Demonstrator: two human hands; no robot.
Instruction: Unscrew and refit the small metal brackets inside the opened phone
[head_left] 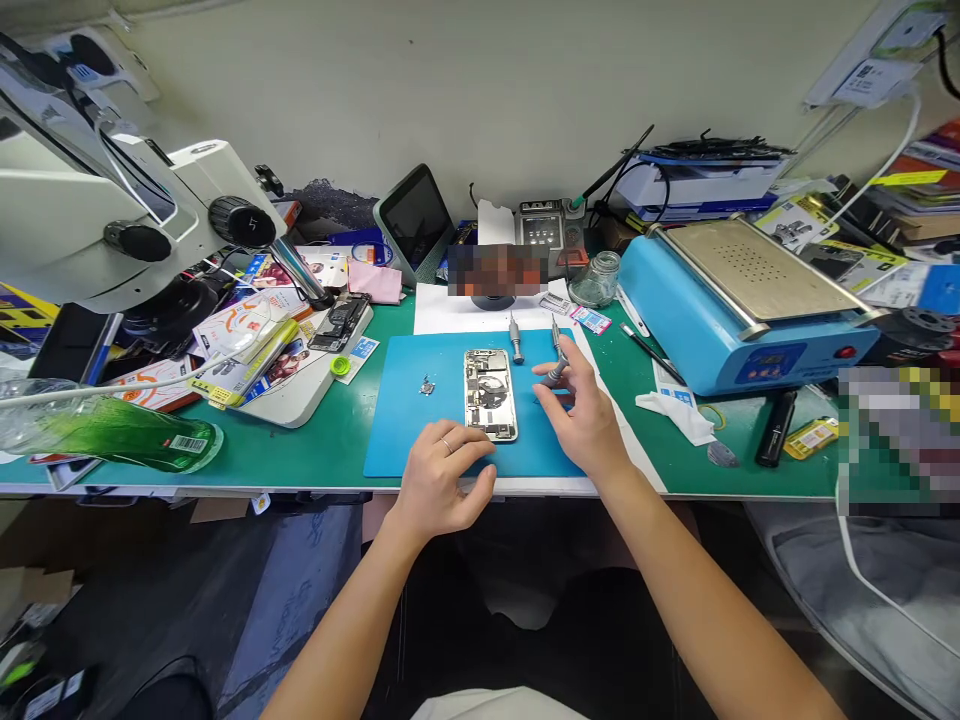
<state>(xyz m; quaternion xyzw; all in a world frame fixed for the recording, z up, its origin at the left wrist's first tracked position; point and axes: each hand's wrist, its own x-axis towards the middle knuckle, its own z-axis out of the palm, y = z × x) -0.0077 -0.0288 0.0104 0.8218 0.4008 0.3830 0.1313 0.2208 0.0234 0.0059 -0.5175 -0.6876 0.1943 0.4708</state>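
An opened smartphone (490, 395) with its inner parts showing lies upright on the blue mat (405, 440). My left hand (442, 475) rests at the phone's lower left corner. Its fingers are stretched and the thumb stands apart, with nothing seen in it. To the right of the phone, my right hand (589, 410) has a small grey screwdriver (556, 372) between thumb and fingers, its thin end pointing away from me. A second grey screwdriver (516, 342) is near the phone's top right corner. Small metal pieces (427, 386) lie on the mat's left part.
A blue heating plate machine (697, 320) stands at right, a microscope (150, 230) at left. A green bottle (150, 440) lies near the left edge. A glass jar (596, 280), a black pen-like tool (776, 428) and crumpled tissue (679, 415) are on the green table (300, 450).
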